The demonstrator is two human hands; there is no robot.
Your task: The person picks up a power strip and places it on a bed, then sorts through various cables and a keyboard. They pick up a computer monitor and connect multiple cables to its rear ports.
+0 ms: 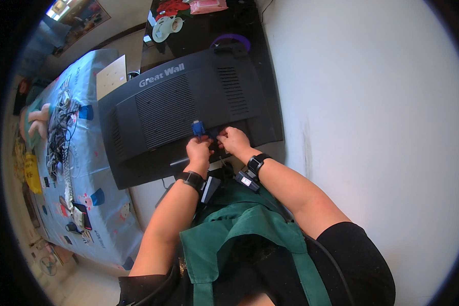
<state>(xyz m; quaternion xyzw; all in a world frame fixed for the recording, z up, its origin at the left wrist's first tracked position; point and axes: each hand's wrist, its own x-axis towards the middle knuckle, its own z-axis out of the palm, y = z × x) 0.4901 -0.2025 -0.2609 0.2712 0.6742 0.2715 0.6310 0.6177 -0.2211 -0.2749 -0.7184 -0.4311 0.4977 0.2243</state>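
The back of a black monitor (163,109) lies in front of me, its vents facing up, on a dark glossy table (270,97). Near its lower edge, my left hand (199,151) is closed on a blue VGA plug (198,127) whose metal end points away from me. Just beside it, my right hand (234,141) pinches with thumb and fingers; a small dark blue part shows at the fingertips, too hidden to name. Both hands are close together above the monitor's edge. Each wrist wears a black strap with a small box.
A white wall (372,102) rises close on the right. At left, a surface under a light blue patterned cloth (104,168) bears tangled cables (58,132) and several small items. A white cup (173,24) and a pink pack (208,6) are at the table's far end.
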